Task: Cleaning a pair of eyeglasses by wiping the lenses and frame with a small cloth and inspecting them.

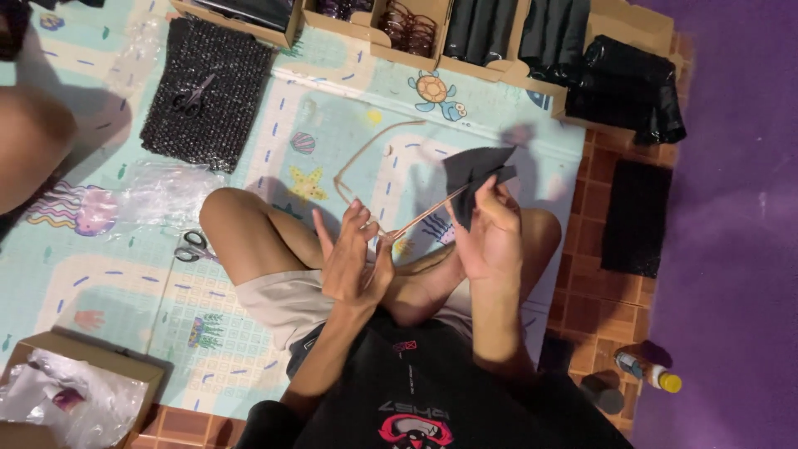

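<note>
Glasses: thin frame pinched in left hand, black cloth gripped in right hand. Risk: rubbing pressure bends frame, or it slips onto mat.

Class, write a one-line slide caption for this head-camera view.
Seated cross-legged on a play mat, left hand holds thin-framed glasses while right hand rubs them with a dark cloth.
</note>
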